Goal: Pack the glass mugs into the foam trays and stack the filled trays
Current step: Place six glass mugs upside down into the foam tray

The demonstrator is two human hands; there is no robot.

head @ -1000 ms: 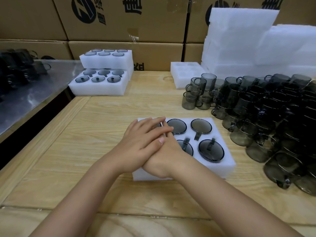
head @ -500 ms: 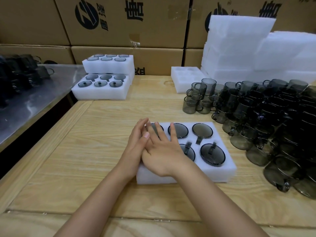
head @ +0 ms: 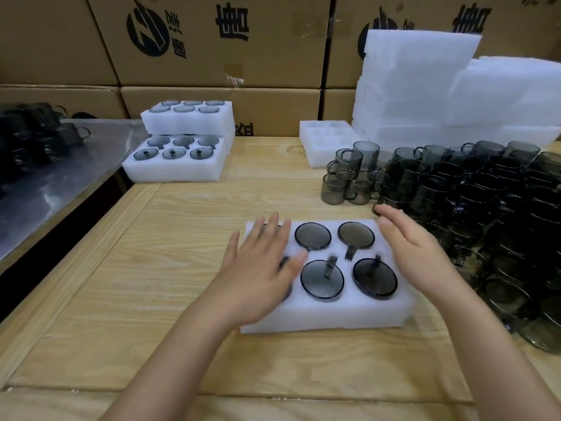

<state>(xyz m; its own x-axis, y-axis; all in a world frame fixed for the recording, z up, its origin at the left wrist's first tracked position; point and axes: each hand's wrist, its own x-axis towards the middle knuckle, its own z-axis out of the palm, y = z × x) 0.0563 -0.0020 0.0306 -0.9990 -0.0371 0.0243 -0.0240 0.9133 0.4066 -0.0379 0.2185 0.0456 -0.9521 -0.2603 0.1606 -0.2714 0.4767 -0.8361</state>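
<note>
Foam tray (head: pixel 328 317) with dark glass mugs (head: pixel 322 279) seated in its holes lay on the wooden table (head: pixel 151 268). Left hand (head: pixel 258 278) was spread over its left side, right hand (head: pixel 416 256) above its right edge, both with straight fingers, holding nothing. Loose mugs (head: pixel 473 189) stood just beside.

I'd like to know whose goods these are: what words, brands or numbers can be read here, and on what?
Brown cardboard boxes at the back: large black Chinese-style characters, cut by the top edge, seemingly mirrored; I cannot read them surely.
Round black logo on one box: no legible letters.
Lower box: part of a character beside the white foam trays; unreadable.
Grey glass mugs, wooden table: no text.
</note>
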